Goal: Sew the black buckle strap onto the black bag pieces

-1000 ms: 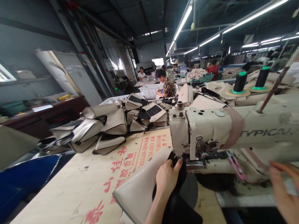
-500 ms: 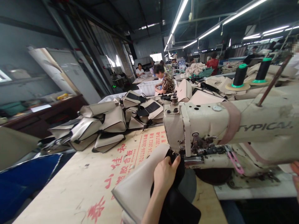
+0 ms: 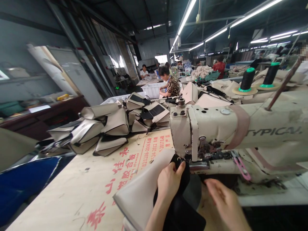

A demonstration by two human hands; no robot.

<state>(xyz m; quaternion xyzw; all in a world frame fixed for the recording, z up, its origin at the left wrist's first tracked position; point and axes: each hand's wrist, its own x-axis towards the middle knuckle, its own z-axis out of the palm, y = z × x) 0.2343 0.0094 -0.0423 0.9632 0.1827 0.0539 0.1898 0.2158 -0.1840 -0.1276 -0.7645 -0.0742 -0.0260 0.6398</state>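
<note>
My left hand (image 3: 169,178) is closed on a beige bag piece (image 3: 141,189) with black lining, pinching its black edge just under the sewing machine head (image 3: 181,134). The bag leans to the left of the hand, its black flap (image 3: 185,208) hanging below the wrist. My right hand (image 3: 220,195) is to the right of the flap, below the machine's arm. Its forefinger reaches out to the left and the other fingers are partly bent. I see nothing held in it. The needle area is largely hidden behind fingers and fabric.
Several beige bags with black trim (image 3: 115,122) are heaped beyond the plywood table (image 3: 96,179). Black thread spools (image 3: 247,80) stand behind the machine. Pink-handled thread snips (image 3: 243,168) rest against the machine. A blue container (image 3: 26,183) is at lower left. Co-workers (image 3: 170,83) sit farther back.
My right hand has come in from the far right edge to beside the black flap. My left hand keeps its pinch on the bag, in nearly the same place.
</note>
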